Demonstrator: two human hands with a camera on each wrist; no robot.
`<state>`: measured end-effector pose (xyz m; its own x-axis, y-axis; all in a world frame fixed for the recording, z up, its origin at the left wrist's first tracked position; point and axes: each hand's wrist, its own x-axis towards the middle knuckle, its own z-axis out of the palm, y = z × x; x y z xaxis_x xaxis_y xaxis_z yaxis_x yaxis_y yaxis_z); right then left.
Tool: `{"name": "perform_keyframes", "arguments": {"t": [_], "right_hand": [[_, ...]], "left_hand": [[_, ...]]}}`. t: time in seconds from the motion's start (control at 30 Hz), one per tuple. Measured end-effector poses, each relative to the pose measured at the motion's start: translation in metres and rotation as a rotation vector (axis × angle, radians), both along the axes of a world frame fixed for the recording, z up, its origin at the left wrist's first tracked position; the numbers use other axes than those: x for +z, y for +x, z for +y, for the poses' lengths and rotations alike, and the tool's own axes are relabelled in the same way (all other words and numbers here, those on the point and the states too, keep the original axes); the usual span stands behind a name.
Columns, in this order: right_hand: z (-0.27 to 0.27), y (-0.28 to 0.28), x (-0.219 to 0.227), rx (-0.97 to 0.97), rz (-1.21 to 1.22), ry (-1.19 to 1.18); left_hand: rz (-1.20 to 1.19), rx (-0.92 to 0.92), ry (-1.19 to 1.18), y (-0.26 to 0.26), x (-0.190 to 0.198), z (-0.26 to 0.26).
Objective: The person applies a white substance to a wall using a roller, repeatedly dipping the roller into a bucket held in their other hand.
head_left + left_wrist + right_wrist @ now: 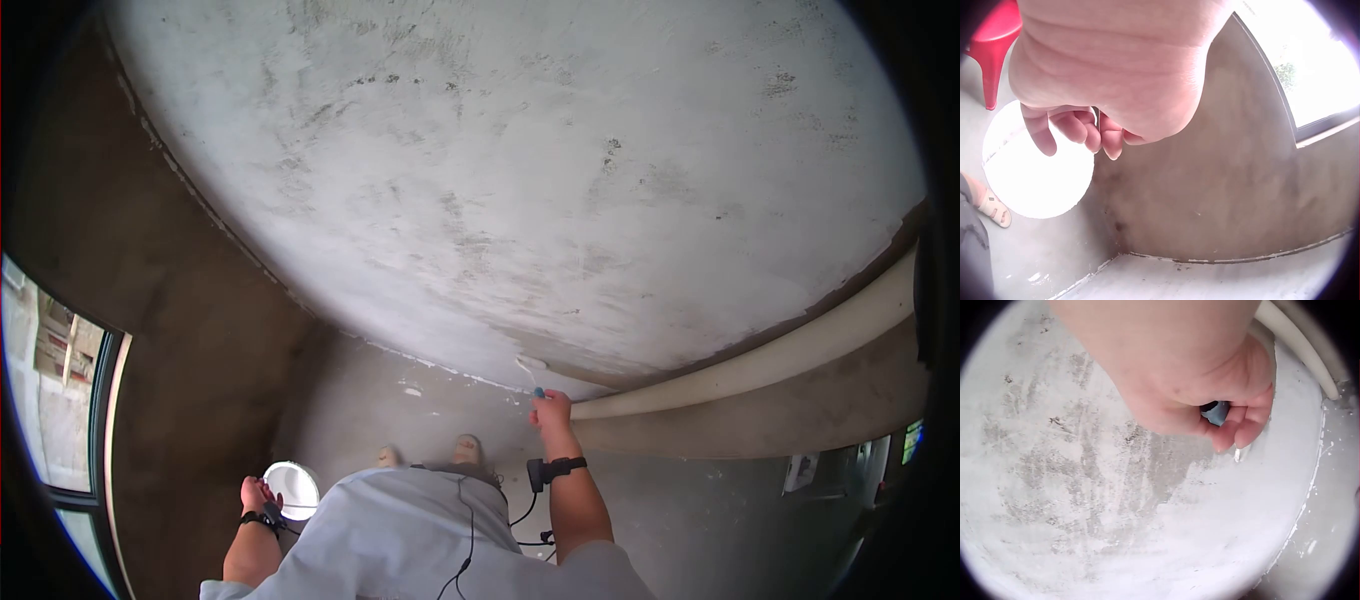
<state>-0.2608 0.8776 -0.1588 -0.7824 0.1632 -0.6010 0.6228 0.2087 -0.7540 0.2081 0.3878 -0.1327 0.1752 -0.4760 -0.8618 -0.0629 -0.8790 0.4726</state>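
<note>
Low on the patchy white wall point(560, 200), a small roller point(532, 362) lies against the surface. My right hand point(552, 412) grips its blue handle point(539, 393); the right wrist view shows curled fingers of the hand point(1210, 387) around the handle point(1217, 415), and the roller head is hidden there. At the lower left, my left hand point(257, 496) is beside a white bucket point(292, 484). In the left wrist view the hand point(1110, 81) has its fingers curled round a thin bail, with the bucket point(1038, 172) hanging below.
A brown wall point(190, 330) with a window point(60, 370) stands at the left. A thick pale pipe point(780, 370) runs along the wall's right side. A red stool point(997, 31) stands on the grey floor point(400, 400). Cables hang over my shirt.
</note>
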Motion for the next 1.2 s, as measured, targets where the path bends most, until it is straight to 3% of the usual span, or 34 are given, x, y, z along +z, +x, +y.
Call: {"name": "perform_keyframes", "arguments": {"t": [0.23, 0.3, 0.33, 0.4, 0.63, 0.77, 0.87, 0.93, 1.2], "right_hand": [[-0.003, -0.033, -0.064, -0.05, -0.131, -0.155], [0.002, -0.041, -0.075, -0.116, -0.349, -0.393], [0.004, -0.041, -0.081, -0.108, -0.353, -0.395], [0.012, -0.034, -0.097, -0.338, -0.468, -0.725], [0.016, -0.016, -0.108, -0.365, -0.528, -0.766], [0.027, -0.008, -0.087, -0.41, -0.494, -0.785], [0.032, -0.01, -0.073, -0.412, -0.454, -0.763], [0.034, -0.005, -0.061, -0.4, -0.443, -0.696], [0.037, 0.023, 0.018, -0.437, -0.307, -0.557]], "left_hand": [[-0.05, 0.075, -0.028, 0.029, 0.013, 0.011], [-0.067, 0.062, -0.034, 0.035, 0.021, 0.016], [-0.07, 0.07, -0.038, 0.043, 0.019, 0.015], [-0.053, 0.071, -0.026, 0.063, 0.012, 0.012], [-0.098, 0.145, -0.048, 0.067, 0.022, 0.024], [-0.042, 0.072, -0.041, 0.08, 0.009, 0.019], [-0.098, 0.033, -0.032, 0.056, 0.017, 0.019], [-0.072, 0.012, -0.034, 0.063, -0.01, 0.003], [0.049, -0.085, -0.013, 0.029, -0.047, -0.021]]}}
